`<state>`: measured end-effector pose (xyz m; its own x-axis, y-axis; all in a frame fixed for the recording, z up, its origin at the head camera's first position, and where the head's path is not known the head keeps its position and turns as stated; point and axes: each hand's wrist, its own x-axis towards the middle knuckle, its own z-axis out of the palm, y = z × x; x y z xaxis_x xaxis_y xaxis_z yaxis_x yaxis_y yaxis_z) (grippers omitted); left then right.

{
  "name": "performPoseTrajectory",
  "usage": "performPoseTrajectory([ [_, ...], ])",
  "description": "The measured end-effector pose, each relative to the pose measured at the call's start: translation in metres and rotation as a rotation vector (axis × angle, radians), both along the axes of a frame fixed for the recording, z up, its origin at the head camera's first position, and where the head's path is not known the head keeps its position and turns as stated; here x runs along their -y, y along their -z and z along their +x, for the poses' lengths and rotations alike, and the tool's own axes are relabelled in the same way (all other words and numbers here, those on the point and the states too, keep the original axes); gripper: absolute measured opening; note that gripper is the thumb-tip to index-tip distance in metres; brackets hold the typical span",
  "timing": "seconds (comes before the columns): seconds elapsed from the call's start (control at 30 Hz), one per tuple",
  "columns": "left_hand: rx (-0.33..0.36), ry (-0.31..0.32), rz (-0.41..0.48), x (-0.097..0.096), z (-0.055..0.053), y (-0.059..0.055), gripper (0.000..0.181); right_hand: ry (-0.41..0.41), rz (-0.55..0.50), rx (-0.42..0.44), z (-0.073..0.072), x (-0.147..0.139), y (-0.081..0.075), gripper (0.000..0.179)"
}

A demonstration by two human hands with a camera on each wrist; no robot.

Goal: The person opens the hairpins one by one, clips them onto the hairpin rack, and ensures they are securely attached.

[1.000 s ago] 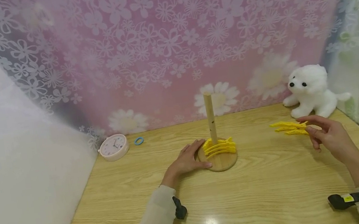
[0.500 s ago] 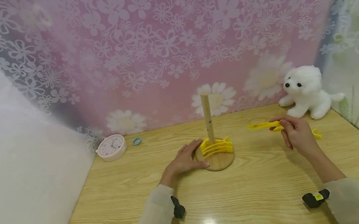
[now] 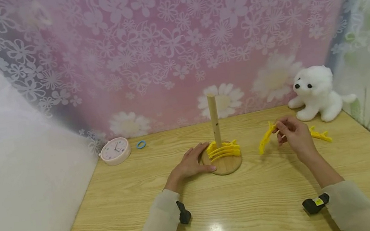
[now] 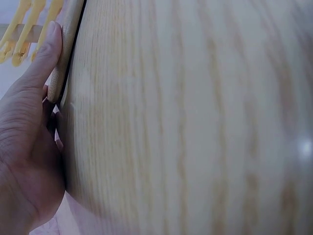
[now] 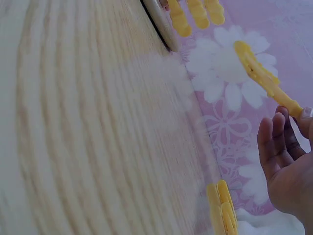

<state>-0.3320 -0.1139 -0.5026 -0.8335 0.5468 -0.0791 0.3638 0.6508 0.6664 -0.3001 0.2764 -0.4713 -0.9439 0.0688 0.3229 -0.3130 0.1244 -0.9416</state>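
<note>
A wooden stand with an upright pole (image 3: 214, 121) and a round base (image 3: 227, 168) is steadied by my left hand (image 3: 189, 165). That hand's thumb and fingers curve around the base's left rim; the thumb (image 4: 43, 61) lies against the rim in the left wrist view. Several yellow curved plastic clips (image 3: 225, 152) sit stacked around the foot of the pole. To the right, my right hand (image 3: 298, 135) pinches one yellow clip (image 3: 265, 140) by its end, above the table and apart from the stand. Loose yellow clips (image 3: 321, 135) lie behind this hand, partly hidden.
A white plush dog (image 3: 317, 94) sits at the back right corner. On the back left are a round pink clock (image 3: 115, 151) and a blue ring (image 3: 141, 144). A floral curtain (image 3: 163, 56) stands behind the wooden table (image 3: 252, 200).
My right hand has come leftward from the loose clips with one clip. That clip has swung from nearly level to slanting down to the left. My left hand stays on the base.
</note>
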Motion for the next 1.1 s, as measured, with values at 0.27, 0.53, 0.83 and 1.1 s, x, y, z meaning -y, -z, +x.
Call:
performPoseTrajectory([
  [0.27,0.005,-0.010,-0.001,0.000,0.001,-0.001,0.101,-0.075,-0.139,-0.001,0.001,0.001,0.001,0.032],
  [0.53,0.010,-0.005,0.011,0.000,0.003,-0.001,0.102,-0.152,-0.226,0.091,0.007,0.007,-0.003,0.022],
  [0.83,-0.004,0.000,0.010,-0.001,0.003,-0.003,0.099,-0.264,-0.055,0.104,0.007,0.005,-0.014,0.040],
  [1.1,-0.015,0.007,0.001,-0.001,0.002,-0.002,0.100,-0.250,-0.082,0.086,0.010,0.008,-0.022,0.032],
])
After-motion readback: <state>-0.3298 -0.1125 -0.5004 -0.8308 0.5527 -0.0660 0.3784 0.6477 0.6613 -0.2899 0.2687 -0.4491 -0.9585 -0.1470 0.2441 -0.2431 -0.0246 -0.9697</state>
